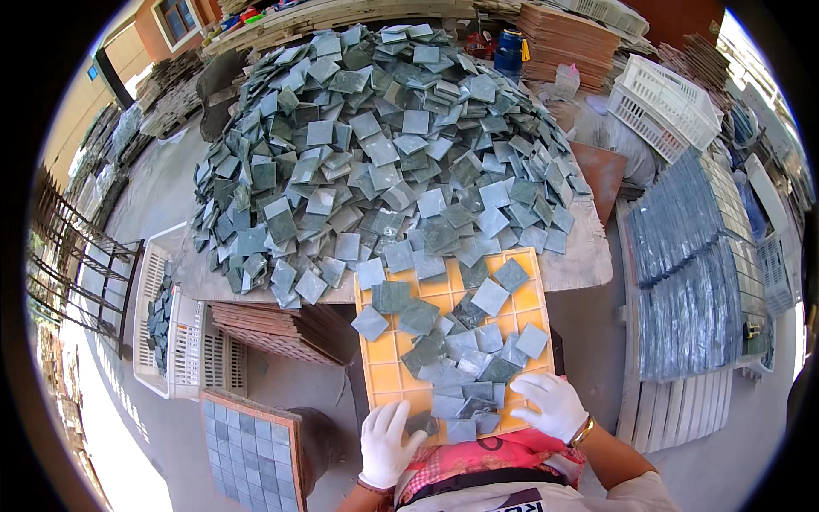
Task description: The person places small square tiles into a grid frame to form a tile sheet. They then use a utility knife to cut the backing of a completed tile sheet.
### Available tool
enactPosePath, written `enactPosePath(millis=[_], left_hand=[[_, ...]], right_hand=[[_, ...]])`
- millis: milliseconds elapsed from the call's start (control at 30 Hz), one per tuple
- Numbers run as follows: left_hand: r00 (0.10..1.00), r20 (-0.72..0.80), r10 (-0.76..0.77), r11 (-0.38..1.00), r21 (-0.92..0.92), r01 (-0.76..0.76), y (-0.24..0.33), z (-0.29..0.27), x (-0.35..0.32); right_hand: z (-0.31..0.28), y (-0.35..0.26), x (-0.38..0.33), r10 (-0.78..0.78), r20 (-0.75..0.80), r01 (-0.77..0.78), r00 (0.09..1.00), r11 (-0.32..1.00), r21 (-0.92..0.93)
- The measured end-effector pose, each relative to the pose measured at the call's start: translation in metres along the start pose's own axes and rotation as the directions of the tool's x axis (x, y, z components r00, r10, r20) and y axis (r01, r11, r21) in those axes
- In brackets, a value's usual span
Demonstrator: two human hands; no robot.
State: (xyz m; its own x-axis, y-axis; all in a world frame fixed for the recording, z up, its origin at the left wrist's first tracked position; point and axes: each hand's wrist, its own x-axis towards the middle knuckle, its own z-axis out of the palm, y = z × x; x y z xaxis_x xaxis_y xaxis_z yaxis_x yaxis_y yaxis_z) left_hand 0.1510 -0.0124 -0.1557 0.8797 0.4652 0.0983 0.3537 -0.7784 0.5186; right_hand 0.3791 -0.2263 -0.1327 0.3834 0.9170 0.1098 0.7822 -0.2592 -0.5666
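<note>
The orange grid tray (529, 300) lies just in front of the person, its far edge against the surface (589, 256) that carries the big heap of grey-green tiles (384, 145). By my judgement the filling has barely begun: the loose tiles on the tray (456, 358) lie tilted and overlapping rather than seated in the cells, and many cells along the left and far right show bare orange. The left hand (388, 444), gloved in white, rests spread and flat at the tray's near left corner, gripping nothing. The right hand (553, 405), also gloved, lies open with fingers pressed on tiles near the right edge.
</note>
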Motion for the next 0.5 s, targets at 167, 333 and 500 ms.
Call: enactPosePath(millis=[167,333,500], left_hand=[[0.987,0.109,0.122,0.982,0.128,-0.136,0.015,0.007,0.001],[0.99,0.079,0.119,0.984,0.121,-0.128,-0.009,0.015,0.0],[0.99,-0.1,0.103,0.994,0.048,-0.099,-0.004,0.017,0.011]], right_hand=[[0.031,-0.037,0.012,-0.165,0.164,0.198,0.973,0.958,-0.208],[0.031,-0.009,0.055,-0.157,0.071,0.165,0.985,0.978,-0.126],[-0.006,0.018,0.119,-0.026,-0.313,0.015,0.949,0.999,-0.037]])
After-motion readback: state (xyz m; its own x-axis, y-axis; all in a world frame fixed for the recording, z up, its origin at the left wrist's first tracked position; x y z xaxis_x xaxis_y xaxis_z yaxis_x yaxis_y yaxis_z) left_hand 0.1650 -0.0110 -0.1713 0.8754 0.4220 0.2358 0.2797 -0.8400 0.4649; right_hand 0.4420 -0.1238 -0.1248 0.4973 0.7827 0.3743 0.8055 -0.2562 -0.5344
